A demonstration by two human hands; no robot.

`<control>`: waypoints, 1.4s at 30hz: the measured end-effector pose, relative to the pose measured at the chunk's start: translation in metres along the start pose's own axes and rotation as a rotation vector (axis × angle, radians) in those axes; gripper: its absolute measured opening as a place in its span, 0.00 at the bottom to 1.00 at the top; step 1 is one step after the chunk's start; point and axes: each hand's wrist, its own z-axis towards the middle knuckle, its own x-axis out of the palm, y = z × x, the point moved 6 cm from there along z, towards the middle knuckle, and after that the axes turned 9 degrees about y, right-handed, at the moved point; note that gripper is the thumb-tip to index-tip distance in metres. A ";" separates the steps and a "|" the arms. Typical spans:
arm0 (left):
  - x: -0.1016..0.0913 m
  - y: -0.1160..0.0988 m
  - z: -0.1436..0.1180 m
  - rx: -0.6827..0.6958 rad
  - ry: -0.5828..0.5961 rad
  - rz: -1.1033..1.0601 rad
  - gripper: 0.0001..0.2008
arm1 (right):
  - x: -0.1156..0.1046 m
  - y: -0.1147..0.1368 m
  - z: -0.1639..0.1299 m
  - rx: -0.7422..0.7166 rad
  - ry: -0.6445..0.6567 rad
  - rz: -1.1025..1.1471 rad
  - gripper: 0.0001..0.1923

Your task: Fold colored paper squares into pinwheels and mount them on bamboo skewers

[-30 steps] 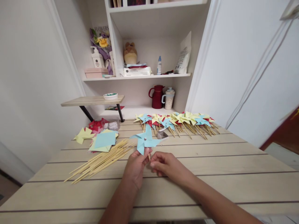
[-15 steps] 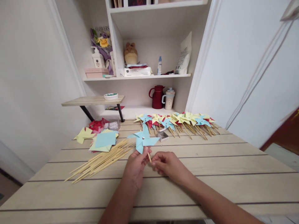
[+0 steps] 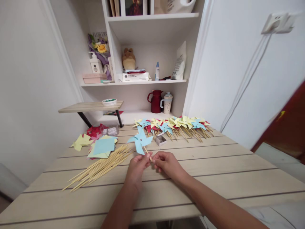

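Pinching the thin wooden stick (image 3: pixel 147 152) between them, the left hand (image 3: pixel 137 166) and the right hand (image 3: pixel 166 162) are holding a blue paper pinwheel (image 3: pixel 139 140) just above the slatted table (image 3: pixel 214 165) — fingers closed tight on the stick, the blades tilting up and away. A loose pile of bamboo skewers (image 3: pixel 100 167) is lying to the left, beside a stack of paper squares (image 3: pixel 103 147) — finished pinwheels (image 3: pixel 173 124) are lining the far edge.

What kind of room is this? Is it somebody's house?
Probably a room in a home, used for crafts. The wall shelf holds a plush toy and a red jug, and the wooden table carries a row of paper pinwheels.
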 end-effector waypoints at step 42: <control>0.034 0.008 -0.002 0.223 0.357 1.340 0.15 | -0.270 0.012 0.028 0.363 -0.633 -0.613 0.18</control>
